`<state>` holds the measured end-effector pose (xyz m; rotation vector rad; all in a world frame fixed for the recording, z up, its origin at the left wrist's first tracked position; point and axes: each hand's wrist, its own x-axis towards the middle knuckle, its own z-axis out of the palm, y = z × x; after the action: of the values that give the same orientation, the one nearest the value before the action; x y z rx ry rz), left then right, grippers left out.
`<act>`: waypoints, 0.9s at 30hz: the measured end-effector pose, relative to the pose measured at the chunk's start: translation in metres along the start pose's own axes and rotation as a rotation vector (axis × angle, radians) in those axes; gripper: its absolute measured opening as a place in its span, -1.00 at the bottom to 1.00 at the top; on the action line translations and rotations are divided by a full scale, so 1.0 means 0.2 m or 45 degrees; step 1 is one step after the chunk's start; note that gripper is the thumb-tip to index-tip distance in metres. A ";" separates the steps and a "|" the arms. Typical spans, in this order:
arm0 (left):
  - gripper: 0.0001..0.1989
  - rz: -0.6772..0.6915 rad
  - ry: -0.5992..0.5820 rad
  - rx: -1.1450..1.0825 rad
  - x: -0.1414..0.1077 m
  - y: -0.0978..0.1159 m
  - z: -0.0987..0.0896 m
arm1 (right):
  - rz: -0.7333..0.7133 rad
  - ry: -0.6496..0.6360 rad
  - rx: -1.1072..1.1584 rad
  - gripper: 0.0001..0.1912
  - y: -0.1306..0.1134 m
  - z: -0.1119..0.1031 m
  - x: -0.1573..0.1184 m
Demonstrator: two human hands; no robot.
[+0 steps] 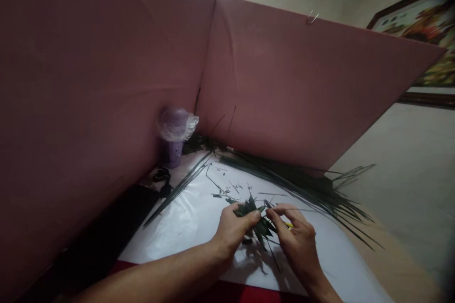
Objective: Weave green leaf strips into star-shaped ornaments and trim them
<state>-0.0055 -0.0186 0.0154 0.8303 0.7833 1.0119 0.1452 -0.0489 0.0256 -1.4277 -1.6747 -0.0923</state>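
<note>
Spiky bundle of dark green leaf strips [256, 220] held just above the white sheet [185, 227] on the desk, left hand [232, 229] pinching it closed, right hand [295, 239] fingertips closed on its right side, long leaves [302, 182] beyond, purple cup [174, 137] in the corner.

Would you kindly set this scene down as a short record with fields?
left hand: fingers pinch the woven leaf piece
right hand: fingers on the same piece
surface: white sheet
loose leaf strips: lie along the pink partition
purple cup: upright in the corner, wrapped in plastic film
</note>
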 end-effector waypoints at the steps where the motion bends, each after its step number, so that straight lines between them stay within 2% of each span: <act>1: -0.45 0.060 0.071 0.054 0.01 0.02 -0.01 | 0.052 -0.059 -0.004 -0.80 0.00 0.00 0.02; 5: -0.42 0.258 0.367 0.276 0.07 0.10 -0.06 | 0.140 -0.308 -0.014 -0.77 0.01 0.01 0.11; 7: -0.49 0.357 0.414 0.380 0.10 0.13 -0.08 | 0.145 -0.340 -0.003 -0.81 0.02 0.04 0.13; 10: -0.66 0.483 0.377 0.560 0.12 0.13 -0.10 | 0.135 -0.297 0.021 -0.84 0.04 0.08 0.13; 13: -0.78 0.595 0.352 0.765 0.11 0.11 -0.10 | 0.111 -0.232 0.039 -0.83 0.03 0.08 0.13; 18: -0.80 0.835 0.200 1.179 0.08 0.08 -0.09 | 0.085 -0.198 0.042 -0.85 0.01 0.01 0.11; 23: -0.78 0.779 0.018 1.446 0.10 0.03 -0.10 | 0.127 -0.223 0.100 -0.86 0.04 0.01 0.14; 27: -0.75 0.764 -0.029 1.490 0.14 -0.01 -0.12 | 0.163 -0.248 0.181 -0.82 0.06 0.05 0.18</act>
<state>-0.0165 0.0118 -0.0022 2.1701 1.1404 1.0038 0.1516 -0.0131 0.0374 -1.4692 -1.7038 0.2401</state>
